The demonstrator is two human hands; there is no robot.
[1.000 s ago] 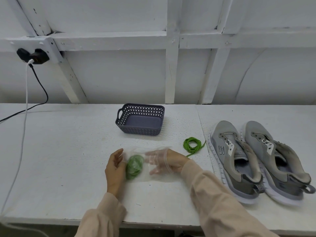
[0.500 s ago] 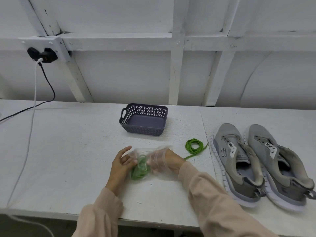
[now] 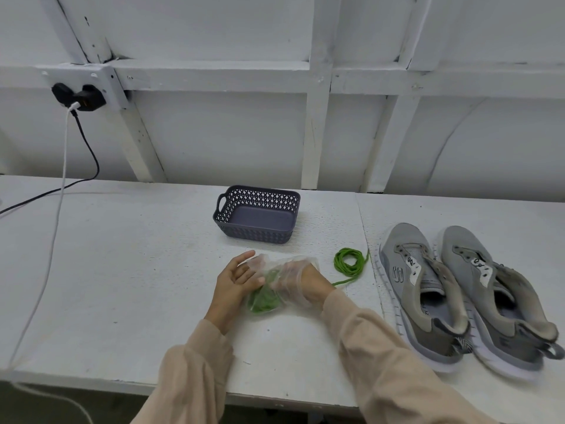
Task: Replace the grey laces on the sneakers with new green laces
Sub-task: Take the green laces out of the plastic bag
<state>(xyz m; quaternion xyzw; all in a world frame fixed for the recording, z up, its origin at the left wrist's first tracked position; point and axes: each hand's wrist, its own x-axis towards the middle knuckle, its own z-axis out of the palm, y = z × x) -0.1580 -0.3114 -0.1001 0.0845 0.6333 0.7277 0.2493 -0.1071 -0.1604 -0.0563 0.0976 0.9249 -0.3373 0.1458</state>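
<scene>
Both hands at a clear bag of green lace on the table

The right hand [image 3: 301, 278] is pushed inside the clear bag [image 3: 270, 261], its fingers seen only through the plastic (whether they have closed on anything, I cannot tell). The left hand [image 3: 234, 281] pinches the bag's edge between thumb and fingers, so the two hands sit close together. A bundled green lace [image 3: 264, 298] lies in the bag's lower end, just below the hands. A second green lace [image 3: 348, 261] lies coiled on the white table [image 3: 137, 270], between the hands and two grey sneakers [image 3: 403, 243]. The sneakers stand side by side at the right with bare eyelets. A dark basket [image 3: 253, 235] sits behind the hands.
</scene>
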